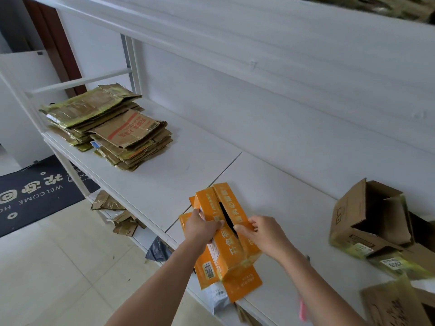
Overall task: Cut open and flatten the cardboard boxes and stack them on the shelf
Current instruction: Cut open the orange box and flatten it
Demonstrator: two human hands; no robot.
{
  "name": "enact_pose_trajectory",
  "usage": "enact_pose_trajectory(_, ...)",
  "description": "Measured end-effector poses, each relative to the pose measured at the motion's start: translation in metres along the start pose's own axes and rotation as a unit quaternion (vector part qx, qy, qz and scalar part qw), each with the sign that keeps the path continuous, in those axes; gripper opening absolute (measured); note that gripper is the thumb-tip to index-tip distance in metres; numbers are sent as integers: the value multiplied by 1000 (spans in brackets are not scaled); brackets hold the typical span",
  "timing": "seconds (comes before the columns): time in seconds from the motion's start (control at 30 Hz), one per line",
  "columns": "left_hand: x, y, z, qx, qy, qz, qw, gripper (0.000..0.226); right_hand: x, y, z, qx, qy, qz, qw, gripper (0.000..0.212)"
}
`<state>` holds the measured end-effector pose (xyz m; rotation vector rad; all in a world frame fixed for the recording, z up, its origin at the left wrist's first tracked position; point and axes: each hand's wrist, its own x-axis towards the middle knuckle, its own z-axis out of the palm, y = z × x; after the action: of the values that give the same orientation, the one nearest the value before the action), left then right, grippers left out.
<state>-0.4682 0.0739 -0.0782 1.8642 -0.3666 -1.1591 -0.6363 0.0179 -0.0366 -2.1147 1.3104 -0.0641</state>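
An orange cardboard box [231, 252] with white print lies on the white shelf [188, 165] near its front edge, and a dark slit runs along its top seam. My left hand [202, 228] grips the flap on the left of the slit. My right hand [263, 234] pinches the flap on the right of it. Both hands hold the flaps apart. A stack of flattened brown boxes [110, 128] with yellowish tape lies at the shelf's far left.
An opened brown box [369, 217] stands at the right of the shelf, with more cardboard [397, 304] below it. Cardboard scraps [115, 215] lie on a lower level. A dark welcome mat [40, 191] covers the floor at the left. A pink object [302, 310] shows under my right forearm.
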Motion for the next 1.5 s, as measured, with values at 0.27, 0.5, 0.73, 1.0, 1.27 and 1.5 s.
enact_pose_trajectory(0.27,-8,-3,-4,111,1,90,990,58,-24,1,28,94,63,20,993,85)
enact_pose_trajectory(0.5,-29,-2,-2,56,-107,-18,993,58,-20,1,23,74,50,32,996,82)
enact_pose_trajectory(0.73,-32,-4,-4,13,-107,-24,994,61,-10,2,10,137,25,36,990,67)
enact_pose_trajectory(1.0,-34,0,-2,11,-94,-44,995,61,-9,5,8,175,19,35,984,51)
enact_pose_trajectory(1.27,-36,4,-1,21,-87,-52,995,60,-5,9,8,170,7,21,985,41)
enact_pose_trajectory(1.5,-33,3,-1,18,-87,-51,995,59,-4,15,5,190,-8,14,982,38)
